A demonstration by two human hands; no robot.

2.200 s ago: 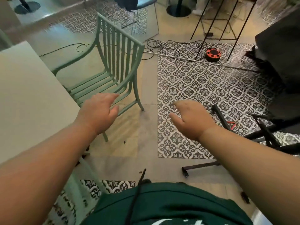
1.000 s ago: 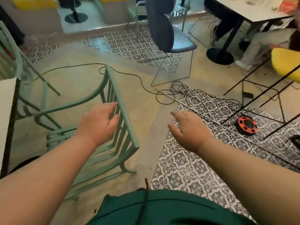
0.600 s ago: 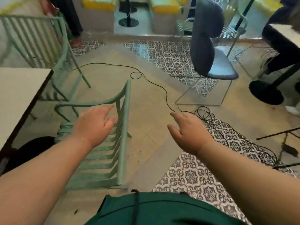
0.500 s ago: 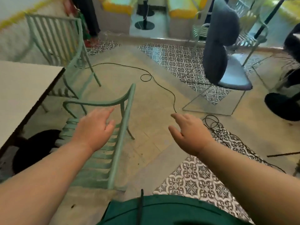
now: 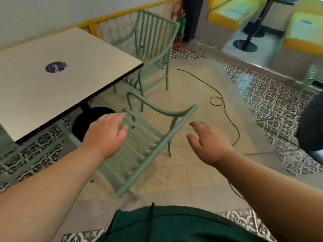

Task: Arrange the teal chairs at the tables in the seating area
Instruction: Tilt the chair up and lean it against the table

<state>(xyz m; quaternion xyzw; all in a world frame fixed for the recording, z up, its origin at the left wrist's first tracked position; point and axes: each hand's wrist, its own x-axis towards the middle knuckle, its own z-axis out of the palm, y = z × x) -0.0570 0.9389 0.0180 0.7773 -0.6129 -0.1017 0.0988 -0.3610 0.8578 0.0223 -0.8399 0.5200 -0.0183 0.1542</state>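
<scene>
Teal metal slats lie directly below the left hand (image 5: pixel 106 133), which hovers palm down with its fingers loosely spread and holding nothing; whether it touches the slats cannot be told. The right hand (image 5: pixel 208 144) is equally loose and empty, fingers slightly bent, hanging just to the right of the chair's back and clear of it.

Between and beneath the hands stands the near teal chair (image 5: pixel 152 154). Its back is toward the person and its seat faces up-left toward the table (image 5: pixel 90 56). The long top rail of the back runs diagonally, from low near the green shirt (image 5: pixel 166 226) up to the right. The seat front sits close to the table's black round base (image 5: pixel 87 119), outside the tabletop's edge.

A second teal chair (image 5: pixel 153 49) stands upright at the table's far right corner, with its seat partly under the edge. On the pale tabletop lies a dark round sticker (image 5: pixel 56 66). A black cable (image 5: pixel 225 112) loops across the beige floor to the right, beside patterned tiles (image 5: pixel 271 105).
</scene>
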